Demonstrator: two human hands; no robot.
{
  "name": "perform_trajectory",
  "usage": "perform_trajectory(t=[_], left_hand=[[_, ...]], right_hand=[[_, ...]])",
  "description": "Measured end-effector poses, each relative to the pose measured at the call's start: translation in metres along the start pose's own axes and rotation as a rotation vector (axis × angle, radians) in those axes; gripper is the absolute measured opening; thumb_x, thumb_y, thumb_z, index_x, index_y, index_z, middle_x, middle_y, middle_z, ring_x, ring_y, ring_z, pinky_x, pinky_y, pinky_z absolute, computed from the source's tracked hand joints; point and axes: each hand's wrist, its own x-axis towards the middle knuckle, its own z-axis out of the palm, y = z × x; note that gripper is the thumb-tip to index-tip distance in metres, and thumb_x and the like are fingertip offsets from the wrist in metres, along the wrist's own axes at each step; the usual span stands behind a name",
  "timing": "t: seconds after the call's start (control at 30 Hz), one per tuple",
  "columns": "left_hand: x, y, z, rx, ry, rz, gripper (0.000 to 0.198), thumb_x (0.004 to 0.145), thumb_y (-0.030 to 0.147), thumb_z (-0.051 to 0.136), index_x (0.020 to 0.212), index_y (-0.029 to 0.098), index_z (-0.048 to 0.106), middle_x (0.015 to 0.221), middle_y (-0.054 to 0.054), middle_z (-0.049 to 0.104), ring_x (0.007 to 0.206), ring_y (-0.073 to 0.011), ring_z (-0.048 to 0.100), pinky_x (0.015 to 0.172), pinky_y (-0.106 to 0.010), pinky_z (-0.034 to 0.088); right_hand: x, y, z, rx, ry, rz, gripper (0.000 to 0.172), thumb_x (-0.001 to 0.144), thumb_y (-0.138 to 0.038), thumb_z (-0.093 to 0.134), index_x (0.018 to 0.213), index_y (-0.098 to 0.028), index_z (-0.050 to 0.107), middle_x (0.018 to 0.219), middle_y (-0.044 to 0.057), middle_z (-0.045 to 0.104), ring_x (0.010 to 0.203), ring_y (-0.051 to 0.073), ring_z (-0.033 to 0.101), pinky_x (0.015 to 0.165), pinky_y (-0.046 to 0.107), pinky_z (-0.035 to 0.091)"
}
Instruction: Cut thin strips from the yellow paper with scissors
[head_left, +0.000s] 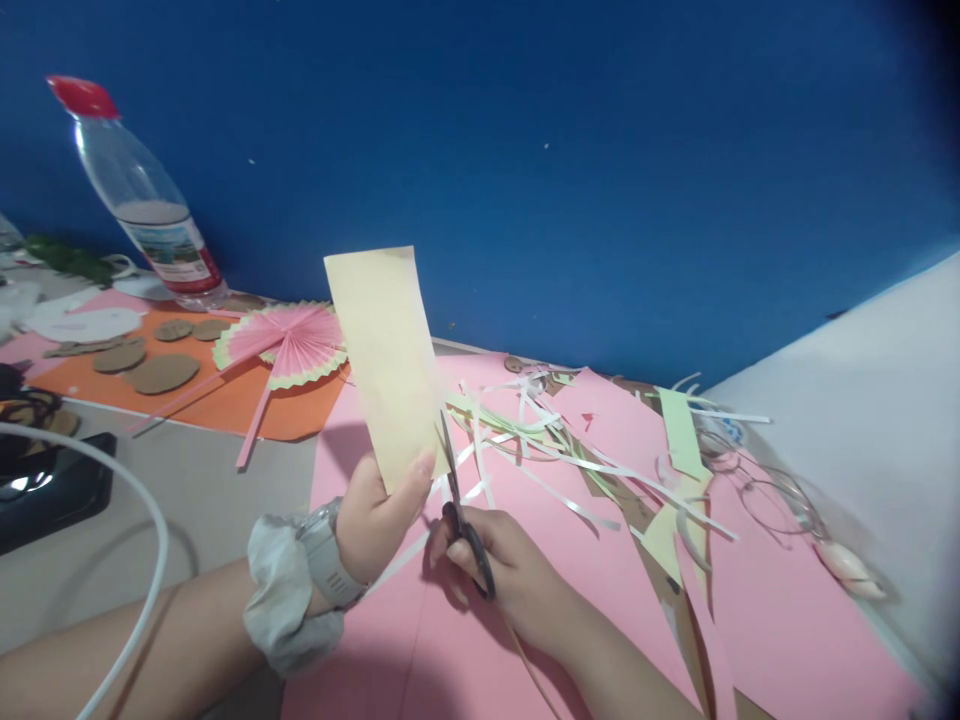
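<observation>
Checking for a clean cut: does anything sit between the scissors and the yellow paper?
Nothing visible does. The scissors in the right hand meet the yellow paper at its lower right edge, beside the left hand; strips lie behind on the pink sheet.

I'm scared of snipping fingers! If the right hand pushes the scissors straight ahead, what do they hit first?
Probably the yellow paper: the scissors in the right hand point at its lower right edge, close beside the left hand. Depth is hard to judge.

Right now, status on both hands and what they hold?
Left hand pinches yellow paper upright by its bottom edge. Right hand grips scissors, blades at the paper's lower right edge. Paper offcuts litter the pink sheet beyond.
</observation>
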Motion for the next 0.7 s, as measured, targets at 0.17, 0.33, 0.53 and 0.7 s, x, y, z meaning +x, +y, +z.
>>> perform_trajectory(t=[0.17, 0.33, 0.53, 0.7], left_hand=[[-0.0002, 0.0004, 0.0001, 0.026, 0.0, 0.003, 0.036, 0.09, 0.041, 0.053, 0.06, 0.023, 0.045, 0.049, 0.006, 0.045, 0.044, -0.0114, 0.044, 0.051, -0.025, 0.042], [0.0, 0.0011, 0.0006, 0.011, 0.0, -0.003, 0.035, 0.09, 0.039, 0.052, 0.059, 0.022, 0.046, 0.049, 0.006, 0.048, 0.044, -0.0117, 0.045, 0.052, -0.026, 0.044], [0.0002, 0.0025, 0.0012, 0.013, 0.0, -0.006, 0.034, 0.09, 0.039, 0.052, 0.061, 0.022, 0.047, 0.049, 0.005, 0.049, 0.047, -0.0124, 0.049, 0.06, -0.027, 0.05], [0.0009, 0.0018, 0.0021, -0.011, 0.0, -0.01, 0.032, 0.09, 0.04, 0.053, 0.063, 0.022, 0.046, 0.051, 0.007, 0.045, 0.05, -0.0127, 0.052, 0.063, -0.028, 0.05]], right_hand=[[-0.0001, -0.0017, 0.0004, -0.013, 0.017, -0.007, 0.049, 0.088, -0.06, 0.051, 0.079, -0.013, 0.063, 0.056, -0.001, 0.05, 0.054, 0.013, 0.05, 0.061, 0.028, 0.042], [0.001, -0.0031, 0.0, -0.011, 0.016, -0.018, 0.05, 0.087, -0.06, 0.052, 0.076, -0.013, 0.062, 0.056, -0.001, 0.05, 0.054, 0.013, 0.05, 0.06, 0.027, 0.042], [0.0018, -0.0033, 0.0003, 0.0, 0.013, -0.018, 0.05, 0.087, -0.061, 0.053, 0.076, -0.012, 0.061, 0.055, -0.002, 0.049, 0.052, 0.012, 0.048, 0.06, 0.028, 0.042], [0.0013, -0.0032, 0.0003, 0.019, 0.016, -0.022, 0.051, 0.086, -0.062, 0.053, 0.074, -0.013, 0.06, 0.054, -0.002, 0.049, 0.052, 0.012, 0.048, 0.06, 0.028, 0.041]])
